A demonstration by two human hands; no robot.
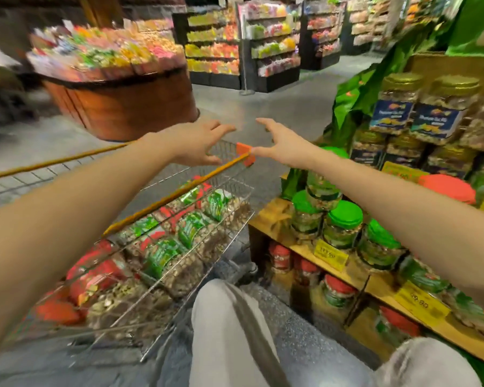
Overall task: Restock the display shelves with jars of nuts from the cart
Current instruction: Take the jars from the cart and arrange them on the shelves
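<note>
1. Nearest us are our knees in pale trousers (227,331), low between the cart and the shelf.
2. Our left hand (199,143) hangs over the far end of the cart (179,192), fingers spread and slightly bent, holding nothing. Our right hand (280,143) is just as open and empty. Its heel is just beside the cart's orange corner cap (245,153), but we cannot tell if it touches.
3. Below our forearms the jars of nuts (162,258) lie on their sides in the cart, piled against its near wall. We see green labels and red lids, but blur hides the print.
4. To our right, the wooden shelf (375,286) carries green-lidded jars (344,219) stacked near its left corner. Red-lidded jars (338,291) sit on the tier beneath and gold-lidded jars (442,107) on the one above.
5. We judge the step to be reaching for a jar. We should drop both hands to a topmost jar, take it by its two ends and lift it clear of the wire rim. Then we stand it upright, label forward, at the shelf's front edge without nudging the stacked jars.
</note>
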